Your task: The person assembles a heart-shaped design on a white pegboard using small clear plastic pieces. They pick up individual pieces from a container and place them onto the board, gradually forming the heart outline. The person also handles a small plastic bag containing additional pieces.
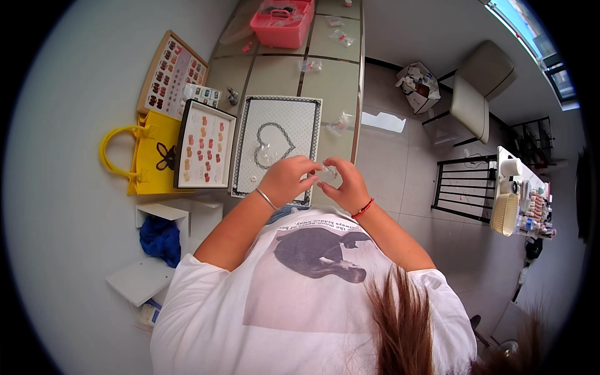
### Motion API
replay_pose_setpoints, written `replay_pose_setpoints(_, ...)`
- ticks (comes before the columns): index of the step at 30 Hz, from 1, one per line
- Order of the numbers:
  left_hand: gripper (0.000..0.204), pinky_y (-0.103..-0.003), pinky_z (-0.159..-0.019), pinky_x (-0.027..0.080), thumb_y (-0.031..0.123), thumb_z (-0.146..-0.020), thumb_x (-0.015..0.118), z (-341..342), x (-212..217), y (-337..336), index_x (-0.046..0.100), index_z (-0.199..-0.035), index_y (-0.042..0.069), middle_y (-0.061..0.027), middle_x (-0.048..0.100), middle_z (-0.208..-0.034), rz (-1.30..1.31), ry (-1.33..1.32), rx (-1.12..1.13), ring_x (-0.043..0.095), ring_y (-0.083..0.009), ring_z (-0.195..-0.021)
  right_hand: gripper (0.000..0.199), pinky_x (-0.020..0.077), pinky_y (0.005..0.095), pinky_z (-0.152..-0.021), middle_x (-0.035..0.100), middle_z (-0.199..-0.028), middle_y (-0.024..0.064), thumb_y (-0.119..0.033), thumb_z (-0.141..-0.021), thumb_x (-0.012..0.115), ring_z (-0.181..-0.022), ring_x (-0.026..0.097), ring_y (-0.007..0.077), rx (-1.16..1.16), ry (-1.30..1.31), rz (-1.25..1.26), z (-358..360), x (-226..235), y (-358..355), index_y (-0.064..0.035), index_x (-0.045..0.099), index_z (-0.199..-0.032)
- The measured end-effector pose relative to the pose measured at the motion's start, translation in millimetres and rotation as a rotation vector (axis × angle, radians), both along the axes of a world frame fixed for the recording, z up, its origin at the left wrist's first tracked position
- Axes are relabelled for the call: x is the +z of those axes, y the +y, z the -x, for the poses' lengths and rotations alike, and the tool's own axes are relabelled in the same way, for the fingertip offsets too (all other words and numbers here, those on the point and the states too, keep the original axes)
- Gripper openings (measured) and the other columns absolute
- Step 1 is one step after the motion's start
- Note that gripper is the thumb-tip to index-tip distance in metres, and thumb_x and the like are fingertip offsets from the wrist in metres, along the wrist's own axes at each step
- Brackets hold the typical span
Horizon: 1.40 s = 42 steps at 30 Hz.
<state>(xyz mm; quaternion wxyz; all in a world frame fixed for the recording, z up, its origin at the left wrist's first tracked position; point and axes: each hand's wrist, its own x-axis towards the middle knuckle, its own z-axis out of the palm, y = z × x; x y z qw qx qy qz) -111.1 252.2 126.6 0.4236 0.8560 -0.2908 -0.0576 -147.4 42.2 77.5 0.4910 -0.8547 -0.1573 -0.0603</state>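
Note:
My left hand [285,180] and my right hand [349,187] meet over the near right corner of a white dotted mat [284,109] with a black lace border and a heart outline. Between their fingertips is a small clear plastic bag [327,174], pinched from both sides. What the bag contains is too small to make out. Inside the heart lies another clear, crumpled piece of plastic [266,154]. A tiny pale object [254,179] rests by the mat's left edge.
Left of the mat stand a framed colour sample board [205,147], a yellow bag [147,156] and a wooden sample case [172,72]. A pink box [284,31] sits at the table's far end. Small clear packets [340,123] lie along the right side. Beyond stands a chair [472,100].

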Motion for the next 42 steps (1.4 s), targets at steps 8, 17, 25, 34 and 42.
replay_pose_setpoints(8,0.025,-0.039,-0.08,0.054,0.014,-0.086,0.071,-28,-121,86,0.072,-0.109,0.005,-0.0143,0.071,-0.095,-0.166,0.164,0.501,0.068,-0.0325,-0.089,0.051,0.0512,0.0391,-0.091,0.066,-0.116,0.0126,-0.011,-0.074,0.084,-0.108,0.063,0.0313,-0.042,0.079,-0.005,0,-4,-2,-0.0055,0.061,-0.119)
replay_pose_setpoints(17,0.029,-0.043,-0.094,0.052,0.014,-0.085,0.072,-28,-226,154,0.069,-0.113,0.009,-0.0208,0.062,-0.119,-0.523,0.197,0.645,0.062,-0.0363,-0.109,0.049,0.0517,0.0396,-0.088,0.066,-0.115,0.0139,-0.015,-0.075,0.084,-0.103,0.063,0.0327,-0.018,0.134,0.043,-4,-9,-3,-0.0056,0.062,-0.118)
replay_pose_setpoints(25,0.011,-0.045,-0.081,0.055,0.016,-0.088,0.069,-25,-229,153,0.069,-0.093,0.007,-0.0169,0.067,-0.101,-0.542,0.172,0.659,0.066,-0.0374,-0.092,0.048,0.0516,0.0395,-0.093,0.067,-0.115,0.0154,-0.014,-0.075,0.084,-0.11,0.064,0.033,-0.027,0.177,0.05,-7,-7,-3,-0.0031,0.062,-0.117)
replay_pose_setpoints(34,0.012,-0.029,-0.071,0.053,0.014,-0.09,0.073,-15,-128,63,0.072,-0.099,0.006,-0.0038,0.07,-0.09,0.266,0.386,0.395,0.065,-0.0143,-0.077,0.049,0.0518,0.0397,-0.093,0.067,-0.116,0.0155,-0.014,-0.075,0.083,-0.109,0.064,0.0333,-0.022,0.139,0.059,-8,-10,-3,-0.0034,0.063,-0.118)
replay_pose_setpoints(42,0.015,-0.027,-0.066,0.05,0.016,-0.088,0.075,-11,-33,7,0.076,-0.099,0.005,-0.0075,0.071,-0.093,0.141,0.368,0.103,0.062,-0.0145,-0.072,0.05,0.0519,0.0401,-0.088,0.067,-0.114,0.0133,-0.017,-0.076,0.084,-0.105,0.062,0.0329,0.017,0.147,0.035,-7,-8,3,-0.0078,0.062,-0.12)
